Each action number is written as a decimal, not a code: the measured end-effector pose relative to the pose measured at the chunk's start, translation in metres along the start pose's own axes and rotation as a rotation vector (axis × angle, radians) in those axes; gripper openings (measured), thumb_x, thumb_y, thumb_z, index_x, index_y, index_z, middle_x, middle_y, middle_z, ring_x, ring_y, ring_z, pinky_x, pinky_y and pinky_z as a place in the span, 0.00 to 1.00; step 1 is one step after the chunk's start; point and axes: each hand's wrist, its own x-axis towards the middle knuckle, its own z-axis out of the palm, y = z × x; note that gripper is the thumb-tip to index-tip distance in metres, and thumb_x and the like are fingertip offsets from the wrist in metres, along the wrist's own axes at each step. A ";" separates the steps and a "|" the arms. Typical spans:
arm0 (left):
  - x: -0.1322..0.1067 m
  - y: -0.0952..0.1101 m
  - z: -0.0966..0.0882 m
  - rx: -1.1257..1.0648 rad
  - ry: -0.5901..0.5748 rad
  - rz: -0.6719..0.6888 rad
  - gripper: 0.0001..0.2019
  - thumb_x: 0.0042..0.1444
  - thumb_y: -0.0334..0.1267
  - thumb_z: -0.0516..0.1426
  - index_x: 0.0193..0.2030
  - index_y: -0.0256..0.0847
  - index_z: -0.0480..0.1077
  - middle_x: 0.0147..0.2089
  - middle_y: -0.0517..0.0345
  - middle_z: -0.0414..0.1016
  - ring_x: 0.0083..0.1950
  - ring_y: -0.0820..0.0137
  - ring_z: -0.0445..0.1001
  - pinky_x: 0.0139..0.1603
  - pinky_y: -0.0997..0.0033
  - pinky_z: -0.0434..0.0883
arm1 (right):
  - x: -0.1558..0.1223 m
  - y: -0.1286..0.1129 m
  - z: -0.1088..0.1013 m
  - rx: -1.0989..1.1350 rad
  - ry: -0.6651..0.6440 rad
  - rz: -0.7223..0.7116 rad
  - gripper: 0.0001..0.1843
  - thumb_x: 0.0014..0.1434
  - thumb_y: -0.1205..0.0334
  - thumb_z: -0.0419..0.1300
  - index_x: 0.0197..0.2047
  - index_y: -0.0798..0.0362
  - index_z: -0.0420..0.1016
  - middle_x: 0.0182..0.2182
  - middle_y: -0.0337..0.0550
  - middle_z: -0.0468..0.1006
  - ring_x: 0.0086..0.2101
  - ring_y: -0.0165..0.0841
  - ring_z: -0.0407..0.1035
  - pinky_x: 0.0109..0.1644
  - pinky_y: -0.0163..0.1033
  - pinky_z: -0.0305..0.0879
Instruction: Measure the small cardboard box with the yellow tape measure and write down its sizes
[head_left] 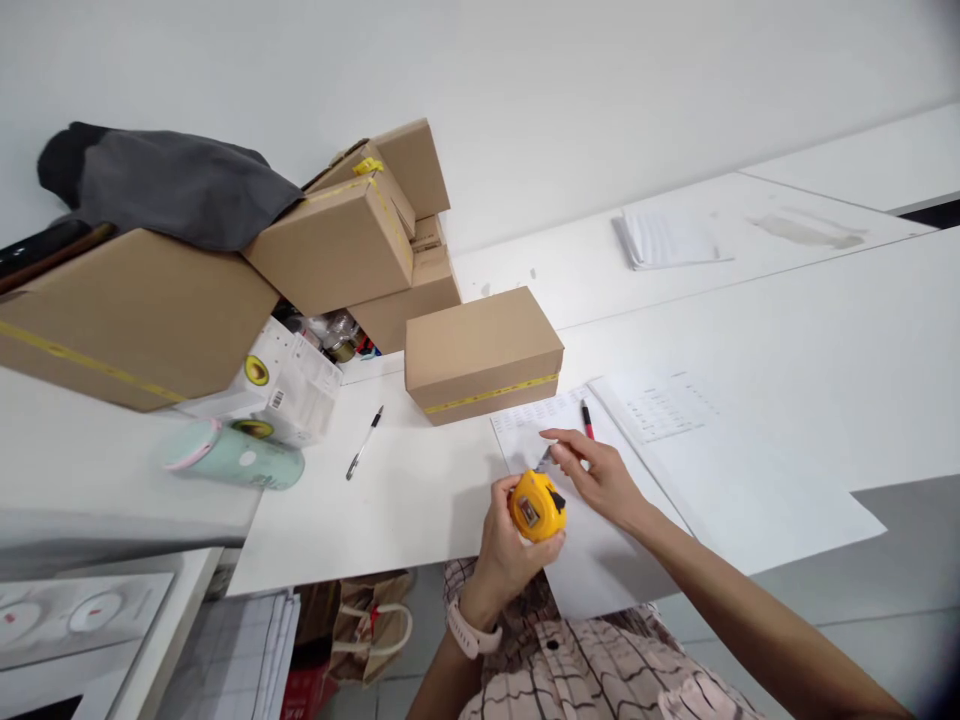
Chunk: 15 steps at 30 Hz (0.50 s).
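A yellow tape measure (537, 506) with a black button sits in my left hand (504, 550), whose fingers and thumb wrap round its case. My right hand (606, 482) is at the short grey end piece coming out of the case, with the thumb against it and the index finger stretched past it. Both hands are above printed paper sheets (600, 570) at the table's front edge. A red and black pen (586, 419) lies on the paper just beyond my right hand. A closed cardboard box (484, 352) with yellow tape stands behind the sheets.
On the white table (427, 500) lies a black and clear pen (365, 442). To the left are a mint bottle (240, 458), a white avocado-print box (289, 385) and stacked cardboard boxes (337, 250) under a dark cloth (176, 185). More papers (671, 238) lie at the back.
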 end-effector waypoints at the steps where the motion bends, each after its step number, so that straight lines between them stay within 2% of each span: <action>1: 0.006 -0.001 -0.001 -0.003 0.026 0.017 0.30 0.48 0.35 0.66 0.56 0.45 0.60 0.53 0.52 0.71 0.50 0.64 0.74 0.52 0.63 0.72 | 0.000 0.005 0.003 -0.133 0.020 0.005 0.19 0.67 0.44 0.50 0.45 0.45 0.76 0.30 0.44 0.79 0.27 0.37 0.72 0.32 0.43 0.66; 3: 0.017 -0.002 -0.003 0.036 0.082 0.046 0.29 0.49 0.35 0.66 0.56 0.44 0.61 0.54 0.51 0.72 0.52 0.63 0.74 0.53 0.62 0.71 | 0.008 0.017 0.001 -0.431 0.093 0.090 0.19 0.68 0.45 0.48 0.43 0.48 0.74 0.30 0.46 0.79 0.29 0.40 0.73 0.31 0.42 0.62; 5: 0.028 -0.004 -0.007 0.164 0.146 0.067 0.28 0.49 0.35 0.65 0.56 0.44 0.62 0.53 0.50 0.72 0.52 0.61 0.74 0.53 0.60 0.71 | 0.022 0.029 -0.006 -0.692 0.122 0.222 0.18 0.67 0.46 0.50 0.44 0.50 0.72 0.31 0.48 0.80 0.32 0.44 0.74 0.29 0.40 0.58; 7: 0.038 -0.006 -0.011 0.364 0.203 0.077 0.28 0.49 0.35 0.65 0.56 0.43 0.62 0.53 0.49 0.73 0.53 0.58 0.73 0.54 0.57 0.70 | 0.035 0.040 -0.014 -0.847 0.049 0.302 0.17 0.65 0.48 0.55 0.47 0.53 0.71 0.35 0.52 0.81 0.35 0.46 0.75 0.29 0.39 0.56; 9: 0.047 -0.008 -0.016 0.561 0.214 0.077 0.29 0.49 0.35 0.65 0.57 0.42 0.62 0.52 0.48 0.73 0.55 0.55 0.72 0.56 0.53 0.70 | 0.043 0.048 -0.018 -0.886 -0.056 0.309 0.15 0.65 0.55 0.55 0.51 0.54 0.70 0.37 0.53 0.81 0.35 0.45 0.76 0.30 0.39 0.58; 12: 0.058 -0.011 -0.023 0.761 0.177 0.075 0.28 0.50 0.35 0.64 0.58 0.41 0.63 0.51 0.48 0.74 0.56 0.53 0.70 0.58 0.51 0.69 | 0.045 0.051 -0.026 -0.737 -0.114 0.257 0.18 0.63 0.65 0.52 0.54 0.54 0.72 0.34 0.50 0.82 0.34 0.42 0.76 0.34 0.41 0.63; 15: 0.062 -0.013 -0.028 0.850 0.136 0.080 0.29 0.51 0.35 0.63 0.60 0.40 0.62 0.53 0.46 0.74 0.57 0.51 0.70 0.59 0.47 0.68 | 0.042 0.045 -0.046 -0.202 -0.108 0.276 0.19 0.62 0.61 0.52 0.54 0.53 0.75 0.32 0.46 0.82 0.35 0.41 0.78 0.40 0.45 0.70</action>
